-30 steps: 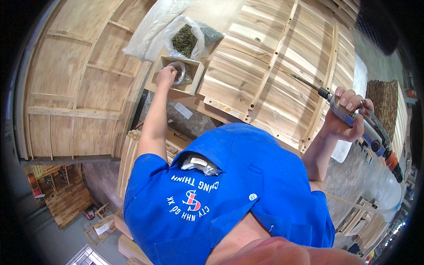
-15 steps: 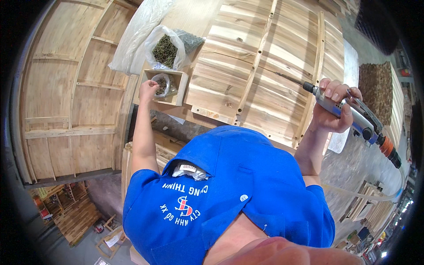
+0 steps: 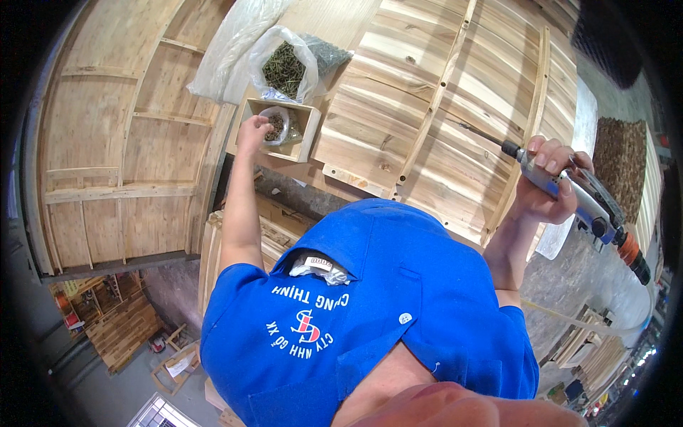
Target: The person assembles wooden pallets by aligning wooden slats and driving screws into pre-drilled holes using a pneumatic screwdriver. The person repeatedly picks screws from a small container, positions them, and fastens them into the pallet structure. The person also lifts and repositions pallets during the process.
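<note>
The person's left hand (image 3: 254, 134) is extended to the near left part of a small open wooden box (image 3: 307, 142), its fingers bunched at the mouth of a small clear bag (image 3: 284, 117) of small brown pieces (image 3: 274, 129); whether the fingertips grip any of these cannot be told at this angle. The small bag stands inside the box, toward its left side. The right hand (image 3: 551, 178) is wrapped firmly around the body of a grey and blue power driver (image 3: 592, 212) with an orange collar at its rear. The driver is held at the person's right, its long slim bit (image 3: 478, 132) pointing left across a slatted wooden panel (image 3: 398, 92) (contact between the 2 cannot be confirmed). At least 2 battens (image 3: 435, 99) run across that panel, the nearer to the box showing dark holes. Directly beyond the box sits a larger open white bag (image 3: 311, 75) of dark, slender pieces (image 3: 283, 70), with a grey-filled clear bag (image 3: 324, 55) beside it on the right. A framed wooden structure (image 3: 89, 142) stands at the far left.
</note>
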Action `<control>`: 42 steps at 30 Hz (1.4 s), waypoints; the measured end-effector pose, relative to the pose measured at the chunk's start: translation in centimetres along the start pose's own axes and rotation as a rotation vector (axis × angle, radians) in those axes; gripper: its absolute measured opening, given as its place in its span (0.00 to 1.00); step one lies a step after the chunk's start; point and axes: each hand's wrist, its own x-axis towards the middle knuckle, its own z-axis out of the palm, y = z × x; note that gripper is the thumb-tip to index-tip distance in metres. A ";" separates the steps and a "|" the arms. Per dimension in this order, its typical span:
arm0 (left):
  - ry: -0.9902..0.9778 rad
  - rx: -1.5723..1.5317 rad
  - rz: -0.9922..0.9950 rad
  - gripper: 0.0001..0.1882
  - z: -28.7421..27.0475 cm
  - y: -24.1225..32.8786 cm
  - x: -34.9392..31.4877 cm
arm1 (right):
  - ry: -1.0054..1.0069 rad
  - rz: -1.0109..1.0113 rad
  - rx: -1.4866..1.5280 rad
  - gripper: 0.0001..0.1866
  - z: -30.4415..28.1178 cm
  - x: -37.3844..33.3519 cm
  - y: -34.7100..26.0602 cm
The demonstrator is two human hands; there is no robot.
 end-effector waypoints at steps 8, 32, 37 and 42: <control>-0.287 -0.857 -0.176 0.10 3.5 12.1 -1.2 | -0.042 -0.036 -0.025 0.24 0.4 1.0 1.4; -0.693 -1.081 0.102 0.10 15.3 31.1 -2.7 | 0.070 0.099 -0.160 0.23 -1.5 2.9 8.3; -0.708 -1.072 0.114 0.11 16.0 31.1 -2.2 | 0.080 0.179 -0.192 0.22 -1.7 2.7 10.2; -0.869 -1.108 -0.056 0.15 15.9 31.5 -0.9 | 0.178 0.291 -0.295 0.21 -2.8 3.6 13.0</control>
